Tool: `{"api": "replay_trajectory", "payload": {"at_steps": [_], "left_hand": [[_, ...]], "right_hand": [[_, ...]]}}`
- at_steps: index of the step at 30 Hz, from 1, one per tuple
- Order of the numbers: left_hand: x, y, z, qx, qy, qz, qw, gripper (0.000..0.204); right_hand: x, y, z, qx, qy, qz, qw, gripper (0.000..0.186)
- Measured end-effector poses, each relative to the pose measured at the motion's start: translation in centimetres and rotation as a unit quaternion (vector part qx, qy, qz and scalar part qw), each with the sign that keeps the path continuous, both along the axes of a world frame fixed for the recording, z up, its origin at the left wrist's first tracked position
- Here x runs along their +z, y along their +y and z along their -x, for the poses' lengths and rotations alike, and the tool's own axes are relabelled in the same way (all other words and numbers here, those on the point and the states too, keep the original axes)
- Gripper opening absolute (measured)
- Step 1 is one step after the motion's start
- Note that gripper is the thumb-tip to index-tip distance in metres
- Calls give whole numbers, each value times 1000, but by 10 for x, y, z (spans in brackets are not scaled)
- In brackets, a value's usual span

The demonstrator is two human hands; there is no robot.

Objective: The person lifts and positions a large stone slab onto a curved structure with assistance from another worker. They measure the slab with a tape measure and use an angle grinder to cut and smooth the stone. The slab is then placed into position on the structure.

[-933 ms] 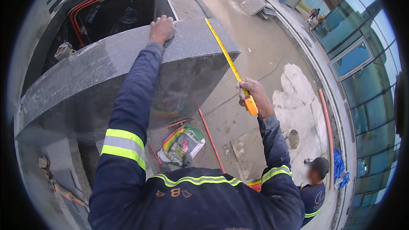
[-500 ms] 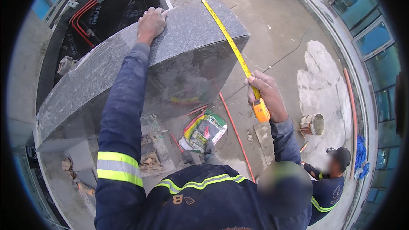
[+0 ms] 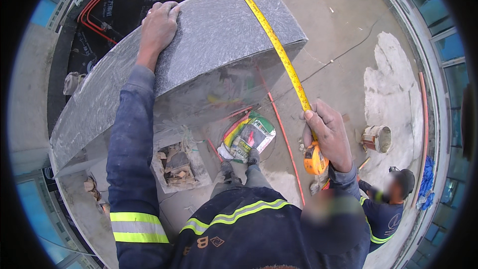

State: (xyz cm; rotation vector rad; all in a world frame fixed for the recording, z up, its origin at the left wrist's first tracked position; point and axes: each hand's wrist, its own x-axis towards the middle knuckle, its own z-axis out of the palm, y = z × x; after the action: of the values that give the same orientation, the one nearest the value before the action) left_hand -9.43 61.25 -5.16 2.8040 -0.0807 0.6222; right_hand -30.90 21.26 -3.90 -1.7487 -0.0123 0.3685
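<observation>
A thick grey granite slab [image 3: 219,35] stands in front of me, its polished face reflecting the floor. My left hand [image 3: 158,25] lies flat over the slab's far top edge. My right hand [image 3: 326,134] grips an orange tape measure case [image 3: 315,159]. Its yellow tape [image 3: 274,45] is stretched up and away across the slab's top to the far corner. My dark blue sleeves carry yellow reflective bands.
Below lie a colourful bag [image 3: 249,137], a red pipe [image 3: 284,134] on the concrete floor, a box of rubble [image 3: 177,167] and a small bucket [image 3: 377,138]. Another person [image 3: 388,204] in dark workwear crouches at lower right. Glass panels [image 3: 443,45] line the right edge.
The view has dropped closer to the slab. My right hand with the tape case has come lower and toward me, drawing more tape across the top. My left hand has stayed on the far edge.
</observation>
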Motion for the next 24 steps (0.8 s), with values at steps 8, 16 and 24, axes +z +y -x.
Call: {"api": "replay_trajectory", "payload": {"at_steps": [8, 16, 24], "left_hand": [[1, 1, 1, -3, 2, 17, 1000, 37], [6, -2, 3, -7, 19, 26, 999, 37], [3, -1, 3, -6, 13, 24, 1000, 37]], "right_hand": [[-3, -1, 0, -5, 16, -2, 1000, 24], [-3, -5, 0, 1, 30, -9, 1000, 22], [-7, -5, -1, -4, 36, -38, 999, 20]]}}
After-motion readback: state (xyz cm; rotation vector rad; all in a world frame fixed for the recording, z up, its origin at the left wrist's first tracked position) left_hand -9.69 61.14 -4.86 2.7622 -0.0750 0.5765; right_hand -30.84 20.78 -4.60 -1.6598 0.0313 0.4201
